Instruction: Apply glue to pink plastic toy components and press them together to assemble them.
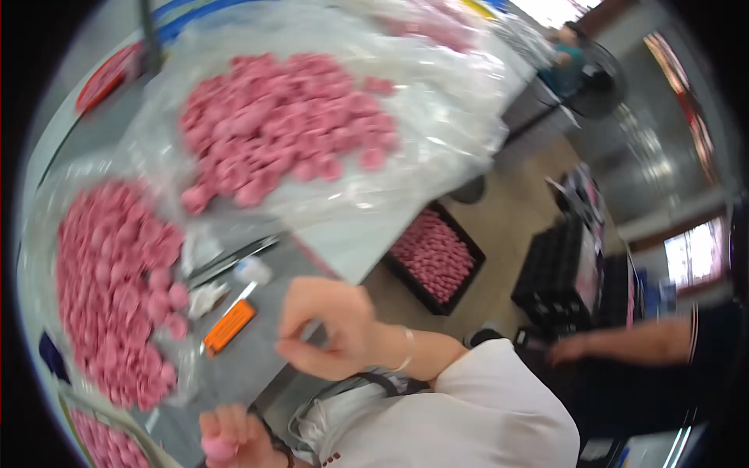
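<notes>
My left hand [234, 430], low in the view, has its fingers curled round a small pink rounded piece [220, 448]. My right hand [331, 327], blurred and with a pale bracelet at the wrist, is raised over the grey table edge. Its thumb and fingers meet in a ring; whatever they pinch, if anything, cannot be made out. Left of it lie an orange-handled cutter [230, 327], a small white bottle [253, 271] and metal tweezers [226, 261]. A heap of pink cup-shaped pieces [117, 288] covers the left side, and another pink heap [281, 117] rests on clear plastic sheeting farther off.
A black crate [394, 269] of pink pieces stands on the floor right of the table [335, 242]. Stacked black crates [558, 269] are farther right. Another person's arm [624, 345] reaches in at the right. A red oval object [109, 78] sits at the far left.
</notes>
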`<state>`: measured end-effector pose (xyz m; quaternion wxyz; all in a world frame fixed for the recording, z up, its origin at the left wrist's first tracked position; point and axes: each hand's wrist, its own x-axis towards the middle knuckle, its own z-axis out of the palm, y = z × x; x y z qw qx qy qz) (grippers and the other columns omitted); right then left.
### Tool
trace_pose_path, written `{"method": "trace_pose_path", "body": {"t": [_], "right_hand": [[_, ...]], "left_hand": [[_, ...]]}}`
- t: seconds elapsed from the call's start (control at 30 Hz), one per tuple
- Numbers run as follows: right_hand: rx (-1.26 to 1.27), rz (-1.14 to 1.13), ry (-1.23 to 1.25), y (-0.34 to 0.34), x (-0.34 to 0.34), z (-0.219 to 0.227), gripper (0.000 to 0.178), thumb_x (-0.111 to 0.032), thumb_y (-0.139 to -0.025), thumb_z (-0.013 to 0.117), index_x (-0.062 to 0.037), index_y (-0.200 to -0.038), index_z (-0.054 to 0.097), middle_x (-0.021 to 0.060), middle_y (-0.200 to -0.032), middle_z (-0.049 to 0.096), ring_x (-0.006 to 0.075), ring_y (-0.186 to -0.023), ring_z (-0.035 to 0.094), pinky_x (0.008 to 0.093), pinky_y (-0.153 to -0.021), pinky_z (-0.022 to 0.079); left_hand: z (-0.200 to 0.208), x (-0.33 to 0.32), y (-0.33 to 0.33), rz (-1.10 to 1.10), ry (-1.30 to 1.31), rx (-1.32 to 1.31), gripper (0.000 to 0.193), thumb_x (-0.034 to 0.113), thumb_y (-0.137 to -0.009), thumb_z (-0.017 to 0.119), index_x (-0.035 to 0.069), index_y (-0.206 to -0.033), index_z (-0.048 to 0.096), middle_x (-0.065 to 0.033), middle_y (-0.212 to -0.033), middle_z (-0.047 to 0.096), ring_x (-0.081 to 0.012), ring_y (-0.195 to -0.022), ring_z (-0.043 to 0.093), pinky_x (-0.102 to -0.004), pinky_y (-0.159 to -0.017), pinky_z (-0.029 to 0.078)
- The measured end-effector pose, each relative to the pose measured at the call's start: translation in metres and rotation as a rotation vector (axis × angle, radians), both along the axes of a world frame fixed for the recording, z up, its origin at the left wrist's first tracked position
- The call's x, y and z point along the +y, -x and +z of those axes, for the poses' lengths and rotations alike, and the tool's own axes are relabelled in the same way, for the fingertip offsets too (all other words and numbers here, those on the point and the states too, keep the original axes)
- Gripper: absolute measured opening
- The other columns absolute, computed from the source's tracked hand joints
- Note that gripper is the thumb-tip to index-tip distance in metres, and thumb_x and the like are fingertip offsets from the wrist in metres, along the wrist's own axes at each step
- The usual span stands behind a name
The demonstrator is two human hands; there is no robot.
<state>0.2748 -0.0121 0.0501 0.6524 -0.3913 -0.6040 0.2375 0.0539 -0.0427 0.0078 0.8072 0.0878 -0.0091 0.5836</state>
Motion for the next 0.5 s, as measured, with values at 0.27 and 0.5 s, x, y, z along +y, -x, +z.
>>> {"method": "trace_pose_path", "body": {"t": [0.27,0.5], "right_hand": [[0.106,-0.013,0.236,-0.003,-0.009,-0.028,0.01,-0.003,-0.073,0.061,-0.0035,-0.074,0.051,-0.0004,-0.06,0.05,0.0049,-0.049,0.045,0.0198,-0.044,0.034],[0.03,0.031,0.229,0.001,-0.005,-0.029,0.011,-0.003,-0.072,0.061,-0.0028,-0.073,0.05,0.0008,-0.058,0.048,0.0071,-0.047,0.045,0.0205,-0.043,0.034]], "left_hand": [[0.009,0.0,0.002,-0.016,-0.014,0.049,0.042,0.016,-0.063,0.077,0.006,-0.098,0.056,-0.0011,-0.079,0.048,-0.0135,-0.069,0.041,-0.0248,-0.06,0.032],[0.011,0.005,0.016,0.011,-0.079,0.103,0.042,0.018,-0.063,0.078,0.006,-0.097,0.056,-0.001,-0.078,0.047,-0.0138,-0.067,0.038,-0.0255,-0.059,0.031]]}}
